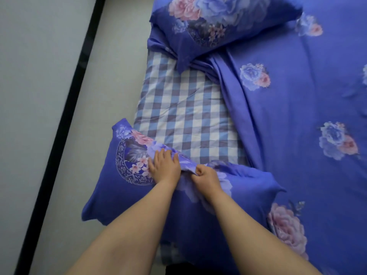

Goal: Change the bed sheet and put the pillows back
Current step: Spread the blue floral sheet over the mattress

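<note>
Blue floral cotton covers most of the head view: a sheet (pixel 297 108) printed with pink and lilac peonies spreads over the right of the bed, its edge bunched back in folds so that a checked blue-and-white mattress cover (pixel 184 114) lies bare along the left side. Nearest the camera lies a matching pillow (pixel 123 187) (its case shows an oval ornamental medallion). On it the left hand (pixel 164 165) rests flat, fingers straight and spread, pressing the cloth. Just beside it the right hand (pixel 206 175) is curled into a fist, pinching a fold of the pillowcase. A second pillow (pixel 214 22) lies at the far end, atop the bunched sheet. Pale wall (pixel 35 96) with a black strip (pixel 65 116) runs alongside.
</note>
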A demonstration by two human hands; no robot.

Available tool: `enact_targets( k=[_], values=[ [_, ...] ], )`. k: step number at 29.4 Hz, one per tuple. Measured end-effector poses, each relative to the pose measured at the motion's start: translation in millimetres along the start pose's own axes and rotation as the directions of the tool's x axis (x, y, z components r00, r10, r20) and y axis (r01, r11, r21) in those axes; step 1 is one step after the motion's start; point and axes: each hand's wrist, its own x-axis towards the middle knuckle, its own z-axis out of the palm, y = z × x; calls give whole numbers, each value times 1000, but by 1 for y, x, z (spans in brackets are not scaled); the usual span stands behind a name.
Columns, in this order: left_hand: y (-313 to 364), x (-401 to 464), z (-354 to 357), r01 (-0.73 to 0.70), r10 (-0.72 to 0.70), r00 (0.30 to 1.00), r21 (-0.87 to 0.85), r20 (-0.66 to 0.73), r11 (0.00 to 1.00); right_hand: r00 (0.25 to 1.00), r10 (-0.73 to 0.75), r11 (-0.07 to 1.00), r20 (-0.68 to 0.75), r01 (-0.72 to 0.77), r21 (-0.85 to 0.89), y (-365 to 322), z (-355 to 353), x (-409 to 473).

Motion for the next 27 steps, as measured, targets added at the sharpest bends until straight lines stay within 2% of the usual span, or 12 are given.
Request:
enact_targets(
  k=[3,8,12,15,17,18,20,22,25,27],
  values=[
    [25,-4,-20,-22,1,988,-132,-154,991,989,-42,976,-141,71,205,-31,-34,9],
    [93,0,-63,-181,116,949,-206,-292,962,955,-181,904,-236,256,342,-88,-120,31],
    [153,11,-99,-350,270,879,-146,-393,925,907,-156,793,-392,352,498,-133,-207,62],
    [191,23,-120,-404,322,858,-139,-400,904,825,-102,707,-556,453,543,-173,-284,95],
    [206,30,-121,-401,332,871,-135,-362,906,761,-197,768,-619,512,385,-193,-330,121],
    [210,32,-118,-391,333,883,-127,-331,911,755,-286,856,-590,478,198,-200,-350,134],
    [213,32,-105,-368,329,911,-131,-248,920,823,-390,920,-412,336,-200,-198,-379,166],
    [213,28,-87,-357,336,928,-123,-164,926,894,-338,863,-295,169,-476,-181,-386,186],
    [208,20,-58,-368,366,930,-64,-49,928,935,-294,739,-198,91,-667,-135,-349,181],
    [205,17,-40,-367,368,929,-36,29,930,977,-188,778,-106,82,-623,-88,-310,164]
  ],
)
